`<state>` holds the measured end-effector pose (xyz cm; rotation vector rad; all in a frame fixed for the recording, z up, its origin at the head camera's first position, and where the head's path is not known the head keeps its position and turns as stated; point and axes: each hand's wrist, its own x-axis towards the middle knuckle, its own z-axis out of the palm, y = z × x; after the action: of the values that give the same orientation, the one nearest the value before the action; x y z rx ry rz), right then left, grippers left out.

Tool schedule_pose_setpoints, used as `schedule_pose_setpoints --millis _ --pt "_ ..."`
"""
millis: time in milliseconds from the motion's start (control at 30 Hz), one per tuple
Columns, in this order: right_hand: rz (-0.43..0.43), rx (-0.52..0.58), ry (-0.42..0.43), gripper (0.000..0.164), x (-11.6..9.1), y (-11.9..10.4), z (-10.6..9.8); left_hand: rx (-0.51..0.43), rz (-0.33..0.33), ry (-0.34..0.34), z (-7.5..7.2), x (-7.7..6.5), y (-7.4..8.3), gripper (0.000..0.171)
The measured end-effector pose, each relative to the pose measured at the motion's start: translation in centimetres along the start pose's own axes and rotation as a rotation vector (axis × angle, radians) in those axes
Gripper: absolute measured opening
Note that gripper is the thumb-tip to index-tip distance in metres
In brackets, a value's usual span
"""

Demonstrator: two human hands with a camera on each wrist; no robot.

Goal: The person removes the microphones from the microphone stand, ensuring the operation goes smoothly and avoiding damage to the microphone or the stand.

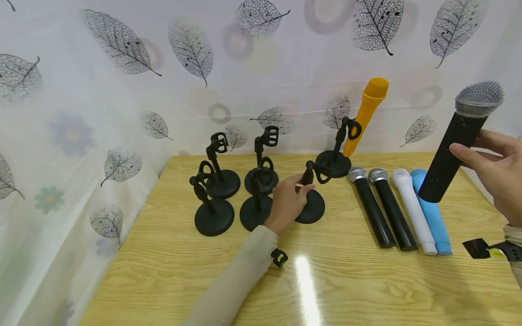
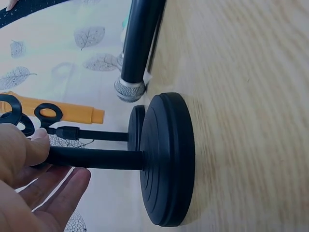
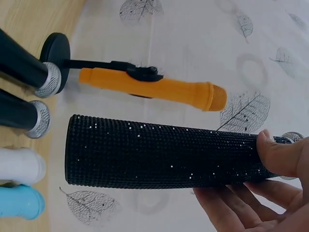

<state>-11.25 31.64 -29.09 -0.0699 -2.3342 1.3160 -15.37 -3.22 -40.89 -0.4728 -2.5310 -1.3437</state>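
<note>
My right hand (image 1: 499, 170) holds a black, glitter-studded microphone (image 1: 450, 149) up above the table, its silver mesh head on top and tilted to the right. In the right wrist view, thumb and fingers grip that microphone (image 3: 164, 152) near its head. My left hand (image 1: 288, 201) pinches the upright of a black microphone stand (image 1: 311, 208); its round base (image 2: 166, 159) is on the table in the left wrist view. The holder ring of this stand (image 1: 325, 174) carries no microphone. Behind it, an orange microphone (image 1: 367, 113) leans in another black stand (image 1: 334, 164).
Several black stands (image 1: 215, 216) with bare holders are grouped on the left of the wooden table (image 1: 171, 280). To the right lie two black microphones (image 1: 373, 210), a white one (image 1: 416, 213) and a blue one (image 1: 438, 222). A leaf-patterned curtain (image 1: 261, 59) hangs behind.
</note>
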Motion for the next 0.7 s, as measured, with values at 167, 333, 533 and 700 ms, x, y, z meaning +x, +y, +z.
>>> schedule_pose_setpoints --millis 167,333,533,700 --pt "0.058 -0.050 -0.014 0.054 0.3 1.1 -0.4 0.026 -0.020 0.000 0.3 1.0 -0.2 0.020" --pt "0.119 -0.112 -0.048 0.059 0.6 3.1 -0.7 0.048 -0.041 -0.004 0.6 1.9 -0.3 0.020" --pt "0.152 -0.218 -0.073 0.064 1.1 5.6 -1.1 0.044 -0.048 0.012 0.8 2.7 -0.5 0.019" --pt "0.246 -0.353 -0.128 0.069 1.0 6.7 -1.6 0.059 -0.055 0.037 1.1 3.4 -0.6 0.020"
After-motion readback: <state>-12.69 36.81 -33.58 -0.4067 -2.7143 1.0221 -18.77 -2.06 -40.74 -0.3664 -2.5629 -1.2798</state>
